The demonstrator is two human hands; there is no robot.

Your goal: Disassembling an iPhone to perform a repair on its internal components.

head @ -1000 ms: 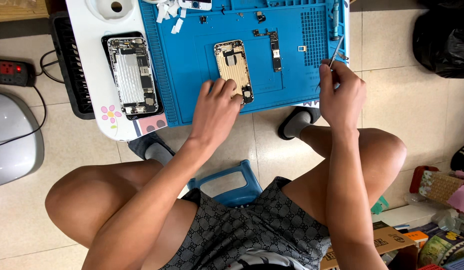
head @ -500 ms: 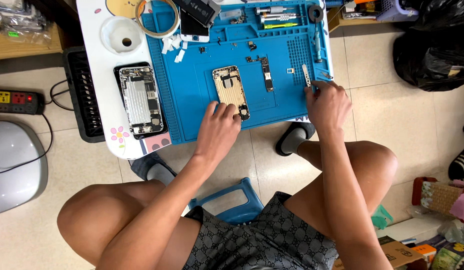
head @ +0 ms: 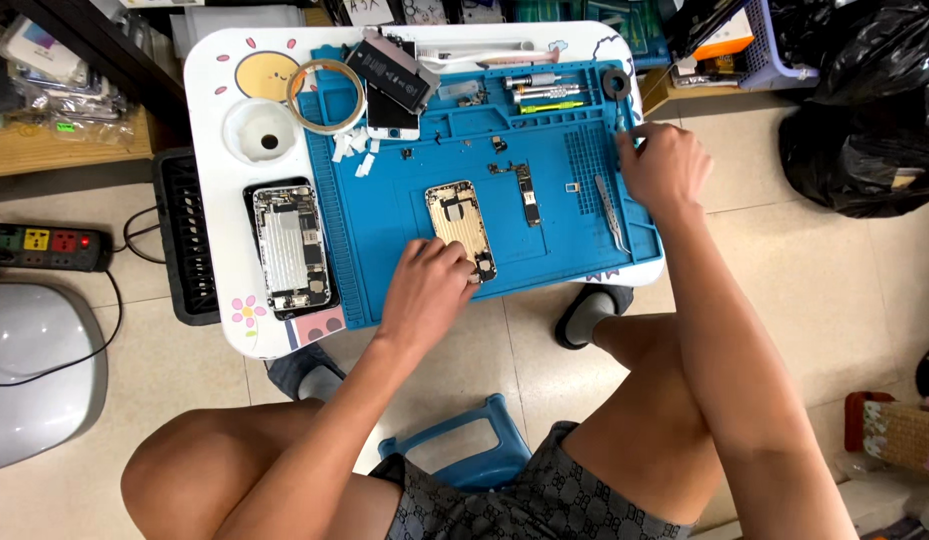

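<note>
On the blue mat point(head: 404, 225), the left hand point(head: 424, 290) presses fingers onto the gold phone shell point(head: 458, 222), covering its lower end; the right hand point(head: 664, 165) curls at the mat's edge, its grip unclear.

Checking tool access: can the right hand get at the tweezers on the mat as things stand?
Probably yes. The right hand sits at the blue mat's right edge, and the tweezers lie uncovered just below it, nothing between them.

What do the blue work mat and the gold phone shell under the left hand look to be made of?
The blue work mat looks like matte silicone or rubber: dull even colour, moulded trays and ridges. The gold phone shell, touched by the left hand, appears to be brushed metal, likely aluminium, with a soft satin sheen; not certain from this view.
</note>
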